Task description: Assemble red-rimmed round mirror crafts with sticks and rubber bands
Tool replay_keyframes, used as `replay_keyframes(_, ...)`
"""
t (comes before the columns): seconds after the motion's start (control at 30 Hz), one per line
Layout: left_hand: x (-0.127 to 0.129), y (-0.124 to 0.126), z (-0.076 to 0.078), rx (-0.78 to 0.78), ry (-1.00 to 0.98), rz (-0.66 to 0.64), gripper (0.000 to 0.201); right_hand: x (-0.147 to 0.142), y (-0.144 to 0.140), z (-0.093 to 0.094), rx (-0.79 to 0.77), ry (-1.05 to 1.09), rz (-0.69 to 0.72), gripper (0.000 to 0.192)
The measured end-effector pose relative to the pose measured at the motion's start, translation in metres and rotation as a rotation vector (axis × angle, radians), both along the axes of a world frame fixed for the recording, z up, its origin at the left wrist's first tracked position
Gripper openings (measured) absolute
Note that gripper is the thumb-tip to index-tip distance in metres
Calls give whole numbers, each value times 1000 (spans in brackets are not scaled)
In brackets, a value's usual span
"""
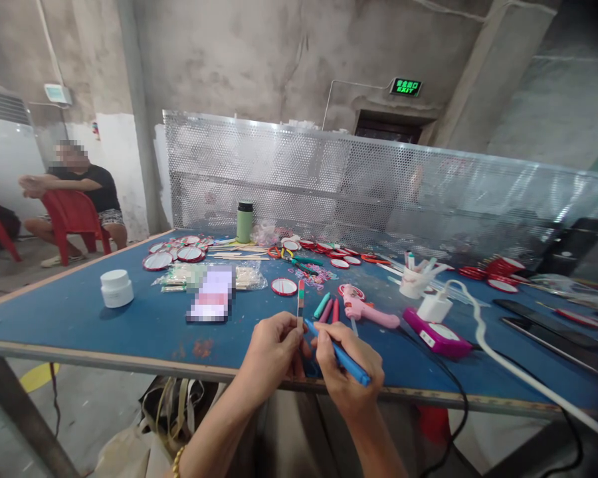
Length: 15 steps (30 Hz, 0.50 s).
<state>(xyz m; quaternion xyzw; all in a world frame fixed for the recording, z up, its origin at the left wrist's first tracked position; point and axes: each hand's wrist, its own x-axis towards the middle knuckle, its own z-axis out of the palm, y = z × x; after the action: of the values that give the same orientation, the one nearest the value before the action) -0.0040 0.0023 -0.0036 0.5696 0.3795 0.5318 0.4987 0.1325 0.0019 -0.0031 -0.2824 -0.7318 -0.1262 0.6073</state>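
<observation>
Pinched in my left hand [272, 348] is a flat wooden craft stick [301, 302], held upright, with bands of red, green and darker colour on its upper part. My right hand [356, 395] grips a blue marker pen [353, 366] like a writing tool. Its tip is close beside the stick; whether it touches, I cannot tell. Just beyond my hands lie a teal marker [322, 305], a purple marker [327, 311] and a red marker [335, 311]. A pink glue gun [363, 311] rests to their right, and a round white disc with a red rim [284, 287] sits to the left.
On the blue table [149, 335] are a white jar [116, 289], a blurred phone [212, 294], bagged sticks [179, 275], a green bottle [244, 222] and a cup of pens [413, 282]. A magenta power box [436, 333] trails cables at right. A person [87, 182] sits far left.
</observation>
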Motion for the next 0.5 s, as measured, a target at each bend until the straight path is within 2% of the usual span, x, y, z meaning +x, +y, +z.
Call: replay_keyframes(0.5, -1, 0, -1, 34, 34, 14, 21, -1, 0, 0, 0, -26, -8, 13)
